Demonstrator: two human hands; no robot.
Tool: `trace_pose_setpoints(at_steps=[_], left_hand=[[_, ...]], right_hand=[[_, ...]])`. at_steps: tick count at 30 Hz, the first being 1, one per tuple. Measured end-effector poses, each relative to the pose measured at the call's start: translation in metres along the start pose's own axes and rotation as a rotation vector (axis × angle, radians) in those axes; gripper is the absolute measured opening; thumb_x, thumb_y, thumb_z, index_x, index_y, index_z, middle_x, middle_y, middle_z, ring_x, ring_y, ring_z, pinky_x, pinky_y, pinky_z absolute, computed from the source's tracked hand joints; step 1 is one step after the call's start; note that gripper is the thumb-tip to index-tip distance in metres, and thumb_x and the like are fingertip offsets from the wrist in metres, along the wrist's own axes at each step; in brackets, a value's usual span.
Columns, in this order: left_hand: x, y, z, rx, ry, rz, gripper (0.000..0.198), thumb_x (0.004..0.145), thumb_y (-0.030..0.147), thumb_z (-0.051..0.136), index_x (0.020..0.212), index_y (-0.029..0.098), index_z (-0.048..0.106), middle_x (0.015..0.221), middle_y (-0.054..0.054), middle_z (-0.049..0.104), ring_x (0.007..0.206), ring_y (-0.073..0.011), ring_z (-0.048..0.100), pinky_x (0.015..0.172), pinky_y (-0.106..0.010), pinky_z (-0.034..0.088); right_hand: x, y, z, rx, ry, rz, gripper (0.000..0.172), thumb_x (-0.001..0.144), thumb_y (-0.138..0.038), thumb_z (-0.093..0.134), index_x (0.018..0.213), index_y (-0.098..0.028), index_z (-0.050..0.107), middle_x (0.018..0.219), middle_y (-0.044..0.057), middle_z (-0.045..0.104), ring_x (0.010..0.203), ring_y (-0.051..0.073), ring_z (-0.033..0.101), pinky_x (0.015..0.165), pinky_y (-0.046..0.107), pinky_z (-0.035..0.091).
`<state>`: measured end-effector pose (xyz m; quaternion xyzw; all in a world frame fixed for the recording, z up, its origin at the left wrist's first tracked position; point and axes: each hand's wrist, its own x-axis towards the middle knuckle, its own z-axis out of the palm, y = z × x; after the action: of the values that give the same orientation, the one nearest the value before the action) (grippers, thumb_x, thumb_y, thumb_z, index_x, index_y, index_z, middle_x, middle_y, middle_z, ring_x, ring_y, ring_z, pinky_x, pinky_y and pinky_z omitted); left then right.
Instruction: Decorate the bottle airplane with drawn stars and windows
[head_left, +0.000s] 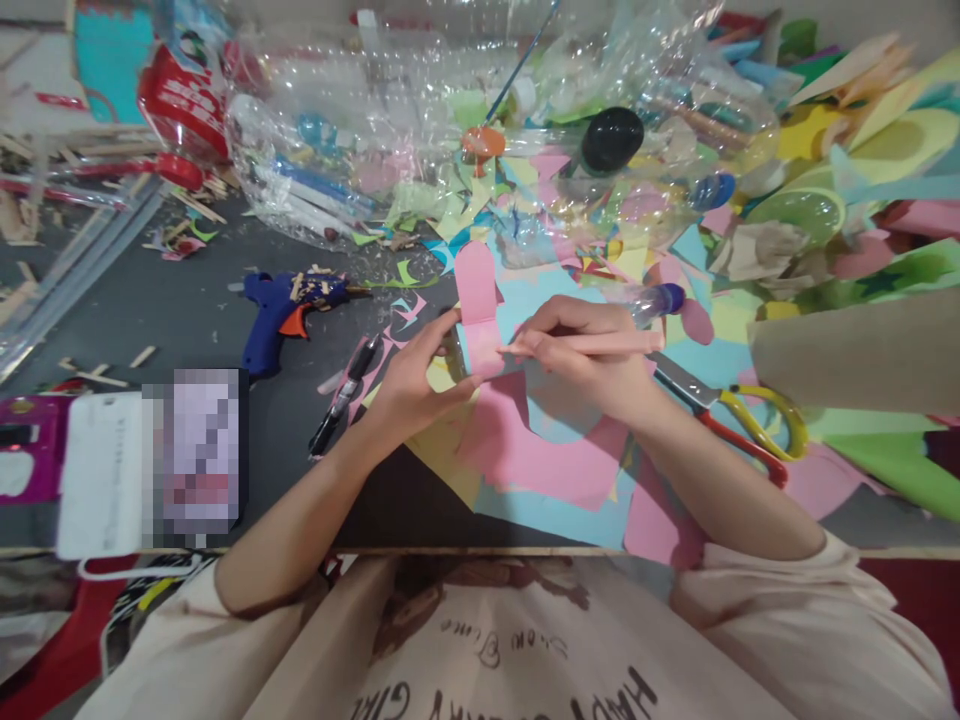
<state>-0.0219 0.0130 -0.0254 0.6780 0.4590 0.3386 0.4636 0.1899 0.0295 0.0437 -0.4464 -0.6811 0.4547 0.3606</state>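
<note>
A folded strip of pink paper (pixel 477 290) with a rounded far end lies in front of me, over blue and pink sheets. My left hand (pixel 426 372) grips its lower part, thumb at the near edge and fingers at the far left side. In my right hand (pixel 581 345) is a pale pink marker (pixel 619 344), its tip against the lower half of the strip. Beneath both hands spreads a cut pink sheet (pixel 551 460) with a curved notch. Scissors (pixel 720 405) with yellow and red handles lie beside my right forearm.
A blue glue gun (pixel 274 315) and a black pen (pixel 345 397) lie to the left. Further left are a phone (pixel 202 450) and a white power bank (pixel 101 475). Clear plastic bottles (pixel 420 130) and paper scraps crowd the back; a brown cardboard piece (pixel 855 350) stands right.
</note>
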Motion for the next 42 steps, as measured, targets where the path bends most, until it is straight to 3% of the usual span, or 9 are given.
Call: trace_pose_setpoints(at_steps=[7,14,18,21,24,29,34,39,42], left_hand=[[0.000,0.000,0.001,0.053,0.000,0.033,0.068,0.085,0.041,0.067,0.145,0.025,0.041,0.146,-0.012,0.051,0.127,-0.0283,0.056,0.103,-0.040,0.048],[-0.001,-0.010,0.003,0.208,0.118,0.122,0.066,0.097,0.052,0.049,0.153,0.031,0.023,0.162,-0.009,0.028,0.150,-0.0285,0.025,0.116,-0.042,0.037],[-0.006,0.026,-0.015,0.345,0.215,0.221,0.052,0.098,0.044,0.049,0.146,0.028,0.038,0.155,-0.009,0.041,0.142,-0.0267,0.041,0.107,-0.037,0.046],[-0.017,0.060,-0.043,0.564,0.271,0.230,0.027,0.098,0.027,0.048,0.122,0.026,0.061,0.122,-0.004,0.068,0.118,-0.0213,0.062,0.101,-0.034,0.050],[-0.033,0.065,-0.073,0.789,0.159,0.076,0.021,0.094,0.026,0.050,0.109,0.024,0.065,0.107,-0.005,0.072,0.100,-0.0262,0.068,0.089,-0.040,0.054],[-0.054,0.030,-0.094,0.933,0.040,-0.278,0.026,0.088,0.032,0.050,0.108,0.021,0.062,0.108,-0.013,0.067,0.099,-0.0335,0.065,0.085,-0.046,0.052],[-0.054,0.016,-0.090,0.887,0.069,-0.305,0.021,0.089,0.037,0.043,0.092,0.023,0.058,0.097,-0.010,0.062,0.089,-0.0287,0.062,0.082,-0.041,0.050],[-0.048,0.018,-0.090,0.849,0.107,-0.318,0.018,0.087,0.038,0.046,0.090,0.023,0.055,0.091,-0.009,0.064,0.092,-0.0292,0.062,0.085,-0.041,0.049],[-0.046,0.025,-0.086,0.695,0.175,-0.361,0.020,0.082,0.038,0.055,0.096,0.023,0.058,0.090,-0.006,0.067,0.086,-0.0245,0.064,0.081,-0.036,0.050]], right_hand=[[0.001,0.000,-0.003,0.017,-0.047,0.003,0.022,0.083,-0.024,0.059,0.062,-0.018,0.056,0.060,-0.002,0.059,0.057,0.010,0.051,0.053,0.022,0.037],[-0.002,0.015,0.009,0.022,-0.017,-0.169,0.032,0.094,-0.045,0.055,0.081,-0.019,0.067,0.076,0.002,0.068,0.066,0.012,0.061,0.060,0.025,0.045],[0.003,0.027,0.008,0.071,0.021,-0.262,0.049,0.093,-0.062,0.046,0.082,-0.019,0.068,0.081,0.005,0.070,0.077,0.017,0.066,0.068,0.030,0.051],[0.001,0.025,-0.001,0.106,0.035,-0.203,0.059,0.091,-0.070,0.041,0.081,-0.018,0.068,0.075,0.004,0.069,0.065,0.015,0.065,0.059,0.028,0.051],[-0.009,0.020,-0.012,0.113,0.098,-0.162,0.058,0.091,-0.070,0.042,0.079,-0.020,0.069,0.065,0.001,0.065,0.050,0.011,0.057,0.047,0.025,0.045],[-0.032,0.018,-0.012,0.109,0.154,-0.085,0.026,0.090,-0.044,0.063,0.079,-0.021,0.069,0.064,-0.001,0.067,0.047,0.010,0.054,0.044,0.023,0.043],[-0.045,0.018,0.000,0.144,0.180,-0.001,0.007,0.082,-0.030,0.073,0.081,-0.023,0.073,0.074,0.000,0.073,0.058,0.010,0.062,0.051,0.022,0.049],[-0.047,0.027,0.010,0.543,0.090,0.106,0.026,0.082,-0.047,0.072,0.097,-0.026,0.077,0.084,0.003,0.078,0.054,0.011,0.060,0.047,0.024,0.048],[-0.046,0.031,0.013,0.762,0.073,0.201,0.026,0.080,-0.044,0.074,0.097,-0.025,0.077,0.085,0.004,0.078,0.055,0.011,0.062,0.047,0.024,0.048]])
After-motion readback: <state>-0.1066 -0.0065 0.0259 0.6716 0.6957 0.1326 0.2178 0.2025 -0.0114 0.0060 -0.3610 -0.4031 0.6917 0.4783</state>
